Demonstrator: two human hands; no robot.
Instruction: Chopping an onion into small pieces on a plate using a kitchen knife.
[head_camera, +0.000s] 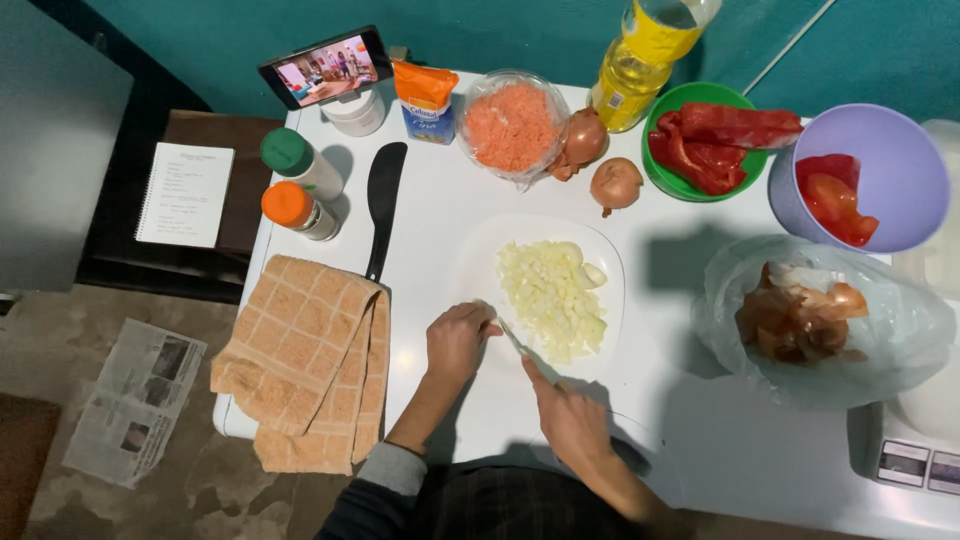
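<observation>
chopped onion (553, 297) just beyond left hand (457, 342) fingers (487, 322), beside knife (512, 337)

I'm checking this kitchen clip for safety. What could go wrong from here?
The left hand sits right beside the knife held by the right hand, so a slip could nick the fingertips. The chopped onion lies heaped on the white cutting board, and pieces might scatter. The orange towel hangs over the table edge and could slide off.

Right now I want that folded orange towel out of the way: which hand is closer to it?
Left. The left hand rests just right of the towel; the right hand, holding the knife, is farther right.
</observation>
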